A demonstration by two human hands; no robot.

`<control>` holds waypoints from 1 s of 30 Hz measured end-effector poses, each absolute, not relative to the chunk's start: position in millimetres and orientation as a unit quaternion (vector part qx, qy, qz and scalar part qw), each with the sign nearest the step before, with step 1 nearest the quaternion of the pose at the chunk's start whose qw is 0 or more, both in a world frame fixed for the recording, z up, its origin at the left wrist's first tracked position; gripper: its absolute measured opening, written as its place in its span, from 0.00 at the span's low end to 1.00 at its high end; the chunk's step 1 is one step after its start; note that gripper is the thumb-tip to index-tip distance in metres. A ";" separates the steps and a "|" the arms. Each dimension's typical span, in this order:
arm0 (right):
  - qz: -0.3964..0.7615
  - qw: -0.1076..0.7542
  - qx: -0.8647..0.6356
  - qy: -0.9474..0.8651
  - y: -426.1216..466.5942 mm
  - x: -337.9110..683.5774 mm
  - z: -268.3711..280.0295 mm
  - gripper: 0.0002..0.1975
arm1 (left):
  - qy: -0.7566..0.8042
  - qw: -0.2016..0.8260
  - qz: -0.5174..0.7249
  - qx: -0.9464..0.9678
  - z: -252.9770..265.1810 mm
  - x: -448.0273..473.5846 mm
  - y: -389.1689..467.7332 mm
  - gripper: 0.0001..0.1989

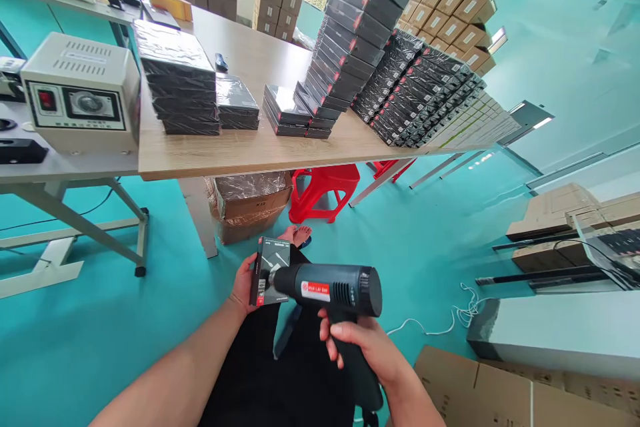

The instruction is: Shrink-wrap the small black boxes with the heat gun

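While the left hand grips the small black box at lower centre, the right hand, closed on the heat gun, holds its nozzle against the box; judged mid-shrinking, the next move calls for turning the box.

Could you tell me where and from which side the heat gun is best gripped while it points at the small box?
By its pistol handle, from below and behind, as the right hand does: the heat gun has a barrel lying level, nozzle toward the small black box in the left hand, so fingers stay off the hot front.
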State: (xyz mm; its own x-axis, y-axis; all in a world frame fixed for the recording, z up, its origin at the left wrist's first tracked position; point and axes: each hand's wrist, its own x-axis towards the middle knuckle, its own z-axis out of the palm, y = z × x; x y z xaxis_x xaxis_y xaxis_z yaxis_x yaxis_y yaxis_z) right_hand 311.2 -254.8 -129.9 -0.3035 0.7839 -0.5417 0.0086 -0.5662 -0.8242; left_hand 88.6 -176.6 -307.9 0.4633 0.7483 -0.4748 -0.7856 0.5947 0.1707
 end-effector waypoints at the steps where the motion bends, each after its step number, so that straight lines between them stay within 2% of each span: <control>1: 0.731 0.252 -0.511 -0.376 -261.1 312.8 -131.2 0.16 | 0.249 0.850 0.462 -0.048 -308.2 88.3 -176.1 0.25; 3: 0.724 0.266 -0.520 -0.367 -274.2 315.7 -134.6 0.16 | 0.227 0.842 0.483 -0.075 -309.8 87.5 -175.1 0.24; 6: 0.669 0.340 -0.569 -0.337 -292.9 319.5 -141.5 0.15 | 0.204 0.837 0.497 -0.105 -312.1 86.5 -174.2 0.23; 11: 0.732 0.321 -0.540 -0.264 -320.4 326.9 -154.9 0.19 | 0.176 0.849 0.490 -0.089 -307.1 86.4 -174.7 0.26; 15: 0.714 0.452 -0.512 -0.157 -323.3 333.4 -167.1 0.16 | 0.139 0.878 0.456 -0.055 -300.4 89.1 -176.2 0.30; 17: 0.721 0.489 -0.482 -0.095 -317.8 337.8 -170.4 0.15 | 0.136 0.896 0.421 -0.047 -298.6 90.7 -177.6 0.31; 22: 0.737 0.518 -0.432 -0.041 -302.6 345.2 -167.0 0.15 | 0.167 0.924 0.344 -0.026 -296.7 94.6 -181.3 0.30; 30: 0.738 0.511 -0.438 -0.056 -285.7 341.4 -162.7 0.15 | 0.209 0.924 0.318 -0.024 -294.8 99.5 -184.4 0.25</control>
State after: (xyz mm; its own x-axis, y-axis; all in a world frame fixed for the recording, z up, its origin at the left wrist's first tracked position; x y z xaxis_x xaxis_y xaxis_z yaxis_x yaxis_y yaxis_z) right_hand 341.4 -285.7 -162.7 -0.0946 0.8024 -0.5893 -0.7051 -0.4719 -0.5293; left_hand 99.5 -184.4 -294.8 0.7105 0.5784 -0.4008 -0.5982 0.7964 0.0888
